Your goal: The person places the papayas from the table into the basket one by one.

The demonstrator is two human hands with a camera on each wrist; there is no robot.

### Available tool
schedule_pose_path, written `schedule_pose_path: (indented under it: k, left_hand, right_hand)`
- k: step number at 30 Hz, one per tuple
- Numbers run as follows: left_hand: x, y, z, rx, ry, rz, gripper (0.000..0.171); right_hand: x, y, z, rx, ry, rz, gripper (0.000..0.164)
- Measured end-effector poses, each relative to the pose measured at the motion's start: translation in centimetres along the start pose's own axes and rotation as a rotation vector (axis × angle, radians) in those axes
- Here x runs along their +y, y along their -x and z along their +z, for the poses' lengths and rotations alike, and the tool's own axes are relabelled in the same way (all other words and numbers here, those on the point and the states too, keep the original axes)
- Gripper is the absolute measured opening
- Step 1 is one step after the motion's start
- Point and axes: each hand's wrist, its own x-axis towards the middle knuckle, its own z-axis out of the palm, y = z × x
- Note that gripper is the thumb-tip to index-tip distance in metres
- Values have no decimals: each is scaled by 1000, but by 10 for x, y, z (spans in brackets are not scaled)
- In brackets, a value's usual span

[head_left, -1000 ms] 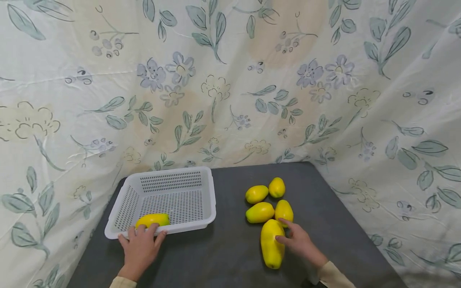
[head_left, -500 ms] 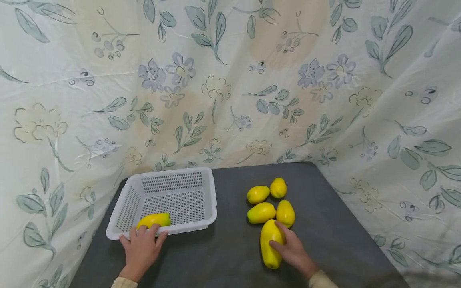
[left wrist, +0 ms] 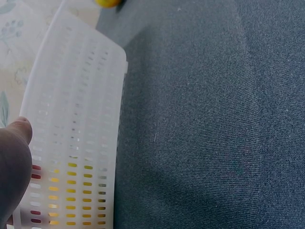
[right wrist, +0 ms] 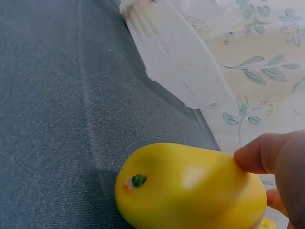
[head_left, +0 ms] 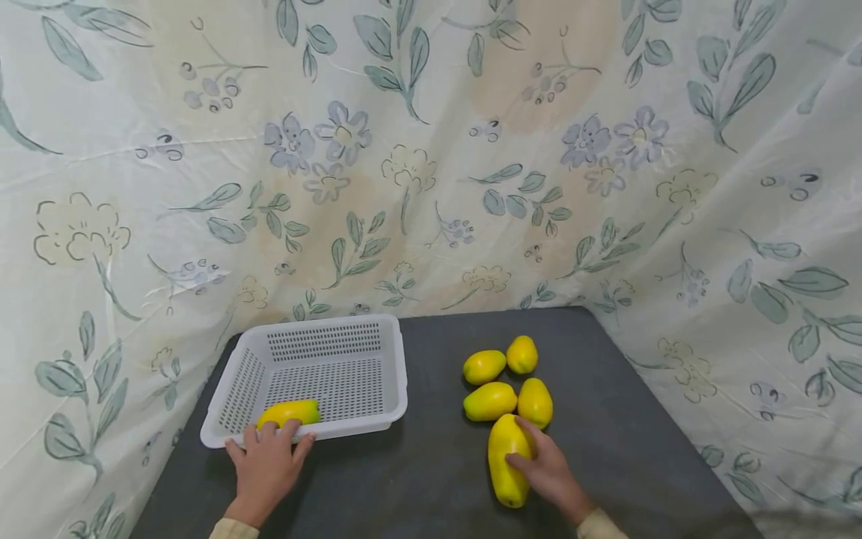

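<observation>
My left hand point(head_left: 266, 468) grips the near rim of a white perforated plastic basket point(head_left: 397, 382), fingers over the edge inside and thumb point(left wrist: 21, 131) against the outer wall. Just past those fingers, inside the basket, lies a yellow fruit with a green end point(head_left: 289, 412), partly hidden by the hand. My right hand point(head_left: 548, 468) holds a long, glossy yellow papaya point(head_left: 506, 460) from its right side, thumb on top and fingers round the far side. In the right wrist view the papaya's end shows a small green stem spot. It appears to rest on the dark table.
Several smaller yellow mango-like fruits point(head_left: 489, 402) lie grouped just beyond the papaya; the nearest point(head_left: 535, 403) is close to the right fingers. A dark cloth-covered table point(head_left: 404, 486) lies beneath everything. A floral curtain point(head_left: 431, 187) hangs behind and along both sides.
My right hand has come in from the right and taken hold of the papaya, which barely moved. My left hand stays on the basket rim. The head view has shifted slightly.
</observation>
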Motion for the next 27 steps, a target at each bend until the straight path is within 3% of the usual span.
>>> schedule_pose_path:
  k: [7,15,22,27]
  left_hand:
    - [-1,0,4,-10,10,1,47]
    - [-1,0,-1,15,6,5,45]
    - [-1,0,-1,1,3,9,47]
    - [-3,0,1,17,14,17,44]
  right_hand:
    - [-3,-3,-6,7,-66,76,66]
    - [-54,-28,-47,-16,-115,-84,63]
    - [-96,-59,-77,-70,-166,-60,66]
    - [-117,-70,-87,-67,-204,-64,67]
